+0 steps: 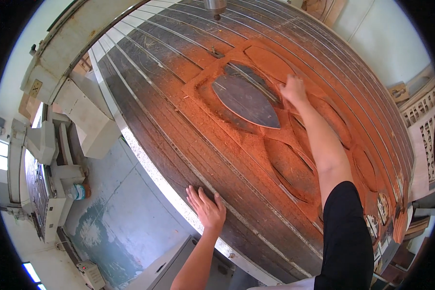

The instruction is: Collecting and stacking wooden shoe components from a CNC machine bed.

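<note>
bare forearms, black short sleeve [345, 217]

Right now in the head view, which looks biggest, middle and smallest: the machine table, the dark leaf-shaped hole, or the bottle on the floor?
1. Machine table
2. Dark leaf-shaped hole
3. Bottle, which sits farther down, so it may look extra small.

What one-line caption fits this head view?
Right hand reaches onto a sawdust-covered routed wood panel beside a leaf-shaped opening, while left hand rests flat on the slatted machine bed.

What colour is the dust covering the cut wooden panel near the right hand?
The dust is reddish orange, on the panel by the right hand; head view.
</note>
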`<state>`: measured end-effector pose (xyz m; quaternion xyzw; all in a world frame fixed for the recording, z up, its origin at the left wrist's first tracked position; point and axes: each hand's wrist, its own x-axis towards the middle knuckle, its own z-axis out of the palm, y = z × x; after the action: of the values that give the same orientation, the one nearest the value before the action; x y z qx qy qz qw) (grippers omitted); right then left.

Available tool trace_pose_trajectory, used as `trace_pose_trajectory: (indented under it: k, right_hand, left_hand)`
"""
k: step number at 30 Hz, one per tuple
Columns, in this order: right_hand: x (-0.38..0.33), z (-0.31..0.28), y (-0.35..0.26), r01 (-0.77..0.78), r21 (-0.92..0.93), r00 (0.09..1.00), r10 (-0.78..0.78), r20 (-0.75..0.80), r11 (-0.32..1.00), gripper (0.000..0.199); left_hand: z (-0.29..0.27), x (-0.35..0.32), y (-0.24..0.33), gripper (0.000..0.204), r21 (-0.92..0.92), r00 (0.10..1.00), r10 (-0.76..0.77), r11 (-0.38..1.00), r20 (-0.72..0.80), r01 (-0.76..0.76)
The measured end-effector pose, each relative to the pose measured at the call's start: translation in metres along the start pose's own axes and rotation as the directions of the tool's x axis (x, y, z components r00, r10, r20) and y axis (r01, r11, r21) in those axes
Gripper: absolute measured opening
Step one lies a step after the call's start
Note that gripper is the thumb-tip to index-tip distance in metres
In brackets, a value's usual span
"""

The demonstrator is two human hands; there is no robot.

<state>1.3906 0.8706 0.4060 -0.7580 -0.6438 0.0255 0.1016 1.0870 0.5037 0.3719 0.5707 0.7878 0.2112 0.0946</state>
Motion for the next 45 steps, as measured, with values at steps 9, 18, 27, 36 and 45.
trace_pose_trajectory:
  k: [9, 18, 27, 36, 45]
  right_hand:
    - [0.041, -0.003, 0.005, -0.194, -0.115, 0.959, 0.213, 0.189, 0.974, 0.072]
    - [0.075, 0.019, 0.043, -0.401, 0.2, 0.904, 0.35, 0.247, 0.894, 0.074]
    - [0.071, -0.004, 0.033, -0.142, 0.408, 0.989, 0.149, 0.016, 0.902, 0.041]
    - [0.013, -0.022, -0.035, 0.285, 0.527, 0.957, -0.269, -0.109, 0.8, 0.034]
    - [0.019, -0.01, -0.04, 0.194, 0.254, 0.978, -0.208, 0.028, 0.947, 0.062]
  left_hand:
    - [0.0, 0.004, 0.0, 0.057, 0.028, 0.998, 0.024, 0.999, 0.066, -0.026]
    - [0.002, 0.005, 0.003, 0.06, 0.037, 0.997, 0.021, 0.999, 0.074, -0.024]
    - [0.0, 0.003, 0.001, 0.06, 0.04, 0.997, 0.008, 0.999, 0.078, -0.011]
    - [0.002, 0.003, 0.0, 0.059, 0.064, 0.998, 0.018, 0.998, 0.057, -0.022]
    - [0.002, 0.003, 0.003, 0.06, 0.083, 0.998, 0.018, 0.996, 0.061, -0.023]
